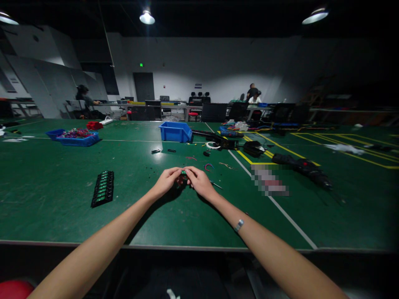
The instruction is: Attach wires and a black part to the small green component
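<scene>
In the head view, the two bare hands meet over the middle of the desk (62, 224). The left hand (168, 182) and the right hand (201, 182) pinch one small green piece (183, 172) between their fingertips. So each grip is clamped on that same piece, held up just over the desk top. The fingers hide most of it, so I cannot tell its full shape.

The step now seems to be working on this little piece by hand. I think the next move calls for a soft, steady pinch and slow fingers, because a thing so small could slip and drop.

The desk is big and green, with white and yellow lines. On the left lies a black rack (110, 189) with a row of green pieces in it. A thin tool (218, 186) lies near the right hand, and a bent red and blue wire (208, 167) is a bit past it. Farther back sit a blue bin (175, 132) and, to the left, a blue tray (79, 141) full of reddish bits. A long black tool (311, 170) lies on the right side.

The room is dim. A bright lamp (147, 17) hangs up high, and a dark door (144, 86) is in the pale back wall (177, 58). Far off, a few people (252, 92) are by other tables.
</scene>
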A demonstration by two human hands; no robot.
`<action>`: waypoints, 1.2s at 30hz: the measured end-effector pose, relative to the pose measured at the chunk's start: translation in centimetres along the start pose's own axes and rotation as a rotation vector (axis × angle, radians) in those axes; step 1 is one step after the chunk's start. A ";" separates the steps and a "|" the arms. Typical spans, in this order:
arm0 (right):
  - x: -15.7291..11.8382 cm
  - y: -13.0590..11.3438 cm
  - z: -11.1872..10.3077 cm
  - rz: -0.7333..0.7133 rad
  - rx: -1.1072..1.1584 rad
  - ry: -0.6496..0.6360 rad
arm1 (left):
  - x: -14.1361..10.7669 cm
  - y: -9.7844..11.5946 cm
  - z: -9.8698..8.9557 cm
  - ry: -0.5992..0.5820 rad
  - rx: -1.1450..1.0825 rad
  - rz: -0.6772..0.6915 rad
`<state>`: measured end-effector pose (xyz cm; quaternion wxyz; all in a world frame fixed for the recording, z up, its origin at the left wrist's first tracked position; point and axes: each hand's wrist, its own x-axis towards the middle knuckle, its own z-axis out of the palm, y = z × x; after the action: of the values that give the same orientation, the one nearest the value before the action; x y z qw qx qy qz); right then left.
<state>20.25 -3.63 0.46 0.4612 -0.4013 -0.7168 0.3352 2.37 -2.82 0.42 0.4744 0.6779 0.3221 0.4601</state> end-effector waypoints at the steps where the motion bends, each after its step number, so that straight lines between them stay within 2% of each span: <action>1: 0.0 0.0 0.0 -0.001 -0.001 -0.001 | 0.0 0.0 0.0 0.000 0.000 0.001; 27: 0.1 0.3 0.0 -0.019 -0.007 -0.008 | 0.0 0.1 0.1 -0.002 0.002 -0.003; 36: 0.1 0.2 -0.1 -0.009 -0.009 -0.004 | 0.2 -0.3 0.0 -0.036 -0.088 -0.041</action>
<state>20.32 -3.45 0.35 0.4595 -0.3995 -0.7210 0.3309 2.39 -2.58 0.21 0.5188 0.6577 0.3069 0.4518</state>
